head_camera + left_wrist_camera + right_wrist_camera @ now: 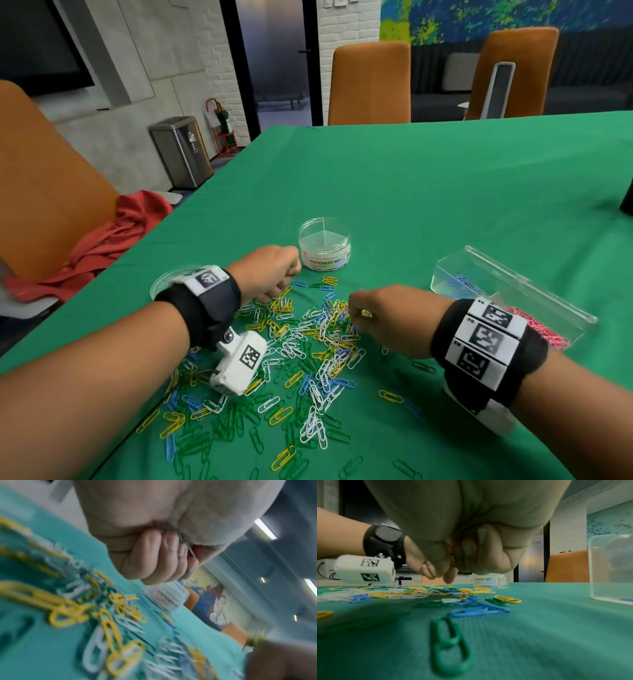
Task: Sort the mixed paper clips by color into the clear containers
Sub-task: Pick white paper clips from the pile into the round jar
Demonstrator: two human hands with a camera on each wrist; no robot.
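A mixed pile of yellow, white, blue and green paper clips (308, 346) lies on the green table cloth (445, 192). My left hand (286, 274) hovers over the pile's far edge with its fingers curled into a fist; a thin pale clip wire (190, 551) shows between fingers and thumb. My right hand (356, 313) is curled above the pile's right side, and a yellowish clip (452, 555) peeks out between its fingers. A round divided clear tub (324, 246) labelled "Stationery Set" stands just beyond the left hand. A clear rectangular box (479, 274) at the right holds blue clips (459, 282) and pink clips (537, 329).
A round clear lid (164, 282) lies behind my left wrist. The table's left edge runs close by, with an orange chair (44, 192) and a red cloth (109, 236) beyond it. Loose clips reach the near edge. A dark object (627, 202) sits at the far right.
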